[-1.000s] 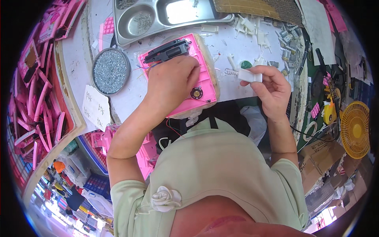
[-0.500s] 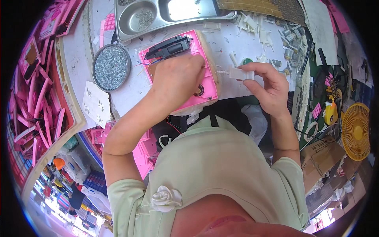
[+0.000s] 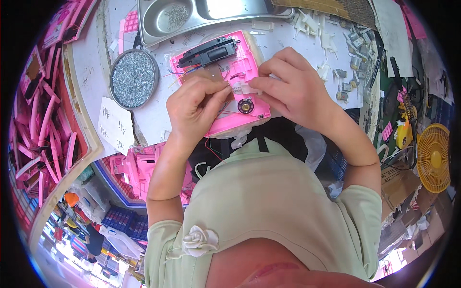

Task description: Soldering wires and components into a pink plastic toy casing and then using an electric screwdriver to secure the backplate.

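Note:
A pink plastic housing (image 3: 222, 126) lies in front of me on a wrapped pad. Across its far end sits a black plastic mechanism (image 3: 207, 54), with thin wires at its left. A small round speaker (image 3: 246, 106) rests in its near right part. My right hand (image 3: 300, 89) pinches a small white translucent plastic part (image 3: 244, 89) over the middle of the housing. From the left, my left hand (image 3: 199, 105) meets it with thumb and forefinger pressed together; what they hold, if anything, is hidden. Thin wires run just below those fingertips.
A round dish of small screws (image 3: 133, 79) stands left of the housing. Beyond it is a metal compartment tray (image 3: 199, 21). White plastic parts (image 3: 307, 26) and small motors (image 3: 354, 60) lie at the far right. Pink housings pile up at far left (image 3: 48, 134); a yellow fan (image 3: 433, 158) stands right.
My right hand has brought the white part leftward from beside the housing to over it. My left hand has drawn back a little toward the left and nearer to me.

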